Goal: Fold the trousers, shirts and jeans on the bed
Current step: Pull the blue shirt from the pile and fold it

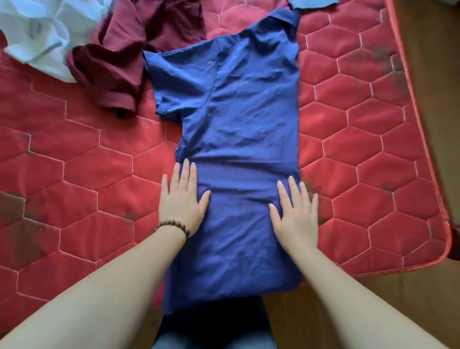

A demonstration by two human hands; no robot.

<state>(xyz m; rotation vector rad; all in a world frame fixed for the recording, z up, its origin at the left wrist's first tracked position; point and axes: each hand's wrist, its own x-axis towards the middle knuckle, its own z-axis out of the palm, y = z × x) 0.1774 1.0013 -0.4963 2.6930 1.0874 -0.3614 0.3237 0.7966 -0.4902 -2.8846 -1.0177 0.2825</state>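
Note:
A blue short-sleeved shirt (pixel 239 119) lies lengthwise on the red quilted mattress (pixel 74 189), collar far from me, hem hanging over the near edge. Its right side is folded inward to a straight edge; the left sleeve still sticks out. My left hand (pixel 183 196), with a bead bracelet on the wrist, presses flat on the shirt's left edge, fingers straight. My right hand (pixel 295 211) lies flat on the shirt's right edge, fingers spread. Neither hand grips the cloth.
A crumpled maroon garment (pixel 124 57) lies beyond the left sleeve, with a white garment (pixel 37 34) at the far left corner. A light blue cloth (pixel 311 3) peeks in at the top. The mattress edge (pixel 423 149) borders a wooden floor (pixel 438 74) on the right.

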